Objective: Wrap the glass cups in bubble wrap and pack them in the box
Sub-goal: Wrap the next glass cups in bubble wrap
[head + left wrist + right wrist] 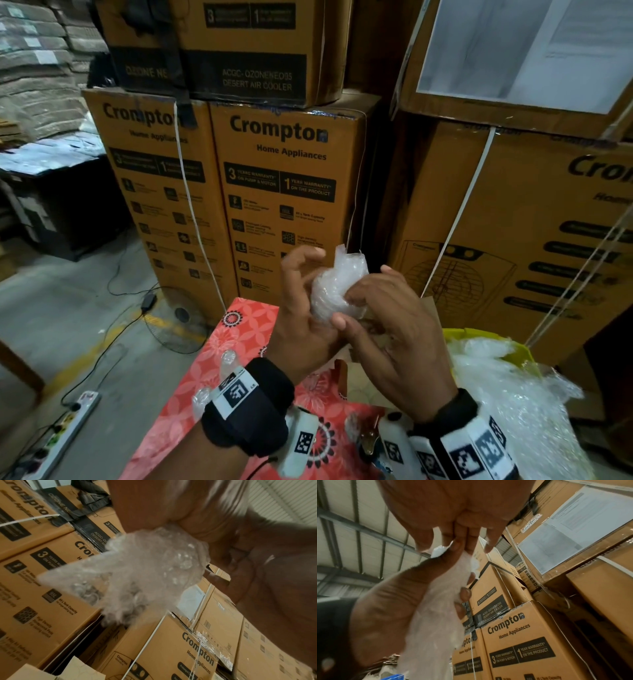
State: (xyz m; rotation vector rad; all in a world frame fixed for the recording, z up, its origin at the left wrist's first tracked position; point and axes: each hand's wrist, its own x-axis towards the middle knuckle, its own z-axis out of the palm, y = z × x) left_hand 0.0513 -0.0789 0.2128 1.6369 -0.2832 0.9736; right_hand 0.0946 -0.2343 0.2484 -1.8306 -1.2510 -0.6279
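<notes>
I hold a glass cup bundled in bubble wrap in the air between both hands, above the red floral tablecloth. My left hand cradles the bundle from the left with its fingers curled round it. The right hand grips it from the right, thumb pressed on the lower front. In the left wrist view the wrap flares out loose at one end. The right wrist view shows fingers pinching the crumpled wrap. An open cardboard box lies below my hands, mostly hidden. Two bare glass cups stand on the cloth at left.
A heap of loose bubble wrap sits in a yellow container at the right. Tall stacked brown cartons close off the far side. On the floor at left lie a fan, cables and a power strip.
</notes>
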